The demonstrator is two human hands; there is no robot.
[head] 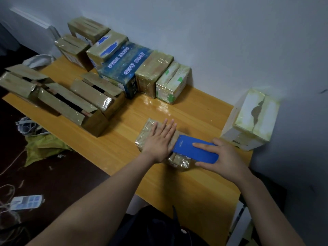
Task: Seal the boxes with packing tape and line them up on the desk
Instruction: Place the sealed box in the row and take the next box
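Observation:
A small brown box [144, 137] wrapped in shiny tape lies near the front of the wooden desk [204, 114]. My left hand [159, 141] presses flat on its top with straight fingers. My right hand [223, 157] grips a blue tape dispenser [193, 150] that lies on the box's right part, index finger stretched along its back. A row of taped boxes [152, 73] stands along the wall, among them a dark blue printed box [124, 68]. Three brown boxes with open flaps [71, 102] sit at the left of the desk.
A white box with a torn top [253, 119] stands at the desk's right edge by the wall. On the dark floor to the left lie a yellow-green bag [44, 146], cables and a power strip [26, 201]. A dark bag [150, 228] sits below the desk's front edge.

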